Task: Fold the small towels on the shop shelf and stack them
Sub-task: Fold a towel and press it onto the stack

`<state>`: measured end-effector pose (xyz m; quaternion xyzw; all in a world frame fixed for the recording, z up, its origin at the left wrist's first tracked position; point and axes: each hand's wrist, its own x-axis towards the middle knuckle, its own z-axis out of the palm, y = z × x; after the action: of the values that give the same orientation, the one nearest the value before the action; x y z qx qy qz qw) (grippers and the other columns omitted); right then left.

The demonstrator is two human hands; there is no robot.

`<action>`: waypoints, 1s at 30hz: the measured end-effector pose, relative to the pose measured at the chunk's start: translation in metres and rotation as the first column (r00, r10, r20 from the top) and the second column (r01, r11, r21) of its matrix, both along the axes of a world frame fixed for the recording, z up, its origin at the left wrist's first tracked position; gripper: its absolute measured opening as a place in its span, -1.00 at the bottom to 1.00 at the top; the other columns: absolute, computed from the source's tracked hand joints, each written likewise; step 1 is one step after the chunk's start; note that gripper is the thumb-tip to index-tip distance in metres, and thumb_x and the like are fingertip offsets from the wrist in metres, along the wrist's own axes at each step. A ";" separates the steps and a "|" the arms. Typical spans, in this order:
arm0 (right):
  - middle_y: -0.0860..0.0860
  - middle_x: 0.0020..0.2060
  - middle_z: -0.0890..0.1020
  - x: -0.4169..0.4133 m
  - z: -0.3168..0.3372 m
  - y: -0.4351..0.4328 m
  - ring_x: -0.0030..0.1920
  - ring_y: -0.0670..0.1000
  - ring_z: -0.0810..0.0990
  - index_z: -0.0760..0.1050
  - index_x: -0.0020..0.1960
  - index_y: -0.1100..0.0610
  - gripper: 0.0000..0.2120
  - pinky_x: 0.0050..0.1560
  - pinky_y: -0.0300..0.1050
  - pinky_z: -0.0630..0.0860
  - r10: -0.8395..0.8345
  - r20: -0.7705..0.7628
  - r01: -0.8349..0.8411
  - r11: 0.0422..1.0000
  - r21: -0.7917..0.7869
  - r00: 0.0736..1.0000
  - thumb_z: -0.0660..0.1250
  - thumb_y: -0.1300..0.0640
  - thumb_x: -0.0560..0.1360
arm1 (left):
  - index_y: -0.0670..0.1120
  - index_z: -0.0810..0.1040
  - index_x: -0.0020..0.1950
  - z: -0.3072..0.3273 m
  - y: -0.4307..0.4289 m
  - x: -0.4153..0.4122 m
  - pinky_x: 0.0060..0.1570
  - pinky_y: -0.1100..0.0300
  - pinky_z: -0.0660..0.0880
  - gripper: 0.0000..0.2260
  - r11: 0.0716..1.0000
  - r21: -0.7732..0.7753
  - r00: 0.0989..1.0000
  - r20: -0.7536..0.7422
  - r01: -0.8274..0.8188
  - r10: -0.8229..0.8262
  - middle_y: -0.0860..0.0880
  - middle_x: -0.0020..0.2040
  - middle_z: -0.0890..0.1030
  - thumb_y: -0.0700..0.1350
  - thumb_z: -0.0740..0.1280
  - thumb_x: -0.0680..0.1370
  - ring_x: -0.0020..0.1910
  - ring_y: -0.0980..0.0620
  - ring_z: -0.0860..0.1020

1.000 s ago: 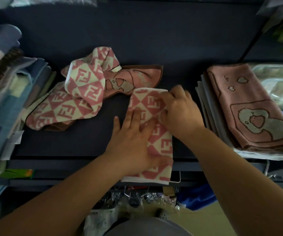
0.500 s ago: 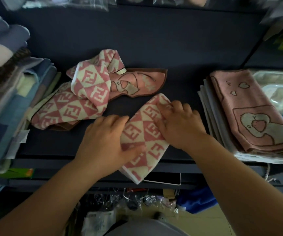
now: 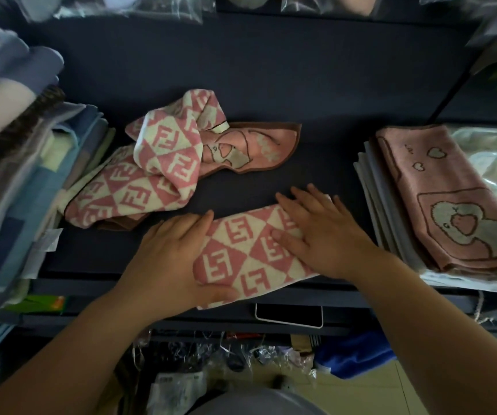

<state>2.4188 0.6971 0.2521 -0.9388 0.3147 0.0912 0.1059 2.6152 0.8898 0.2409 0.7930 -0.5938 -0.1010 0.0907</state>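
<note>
Pink-cream folded towel [image 3: 241, 256] at shelf [image 3: 271, 85] front: L hand [image 3: 169, 259] grips end, R hand [image 3: 322, 235] flat on top, fingers [image 3: 295, 202] spread.

Dark shelf [image 3: 271, 85], towels [image 3: 241, 259], stacks [image 3: 438, 205]

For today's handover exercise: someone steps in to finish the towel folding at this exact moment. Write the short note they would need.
Left hand: grips the left end of the folded pink-and-cream patterned towel, thumb under its near edge.
Right hand: flat, open, pressing its right end.
That towel lies at the front edge of the dark shelf, folded, not stacked.
Stack so far sits right, topped by the pink duck towel.
Left to do: crumpled patterned towels and an unfolded pink duck towel behind.
</note>
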 end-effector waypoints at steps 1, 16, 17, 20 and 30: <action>-0.07 0.64 -0.05 -0.001 -0.003 -0.001 0.62 0.03 -0.18 -0.16 0.62 -0.19 -0.27 0.58 0.20 -0.18 -0.007 0.013 0.007 1.000 -0.008 1.000 -0.16 -0.45 0.53 | -0.06 0.16 0.62 0.002 -0.001 -0.001 0.41 -0.10 0.26 0.25 0.999 -0.036 0.999 0.034 0.010 -0.009 0.01 0.49 0.34 0.73 0.01 0.14 0.47 -0.06 0.29; -0.07 -0.09 0.49 -0.012 0.045 -0.010 0.05 0.04 0.48 0.55 -0.03 -0.04 -0.60 -0.04 -0.07 0.42 -0.070 0.074 0.077 0.992 -0.097 0.995 0.43 -0.33 0.34 | 0.00 0.65 0.08 0.038 -0.010 0.009 0.00 0.10 0.60 -0.82 0.918 -0.011 0.514 -0.831 -0.396 0.212 0.06 -0.02 0.74 -0.21 0.46 0.52 -0.05 0.10 0.71; -0.09 -0.16 0.47 -0.016 0.048 -0.011 -0.06 0.00 0.48 0.50 -0.15 -0.04 -0.66 -0.14 -0.09 0.40 -0.073 0.111 0.079 0.995 -0.055 0.991 0.49 -0.25 0.33 | 0.04 0.63 0.13 0.040 -0.012 0.008 0.02 0.06 0.60 -0.79 0.905 -0.009 0.448 -0.871 -0.426 0.202 0.06 0.01 0.74 -0.20 0.43 0.55 -0.02 0.08 0.71; -0.07 -0.31 0.48 -0.026 0.055 -0.006 -0.29 -0.06 0.45 0.39 -0.24 0.01 -0.63 -0.29 -0.10 0.37 -0.084 0.167 0.078 0.996 0.044 0.982 0.55 -0.13 0.34 | 0.07 0.60 0.18 0.044 -0.017 0.003 0.01 0.06 0.59 -0.78 0.875 -0.003 0.294 -0.943 -0.484 0.159 0.04 0.03 0.74 -0.16 0.38 0.57 0.01 0.05 0.71; -0.18 -0.08 0.68 -0.077 0.095 0.005 -0.13 -0.22 0.66 0.51 0.09 -0.25 -0.61 -0.21 -0.28 0.55 -0.378 0.342 0.195 0.865 0.463 0.860 0.54 0.07 0.37 | -0.08 0.55 0.32 0.057 -0.059 0.001 -0.08 0.08 0.68 -0.48 0.918 0.004 0.161 -0.984 -0.396 0.074 -0.12 0.12 0.71 -0.24 0.45 0.36 0.06 -0.10 0.70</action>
<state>2.3415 0.7024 0.3471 -0.8330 0.3970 -0.0667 0.3795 2.6166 0.8309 0.2982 0.6133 -0.2779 -0.4841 0.5589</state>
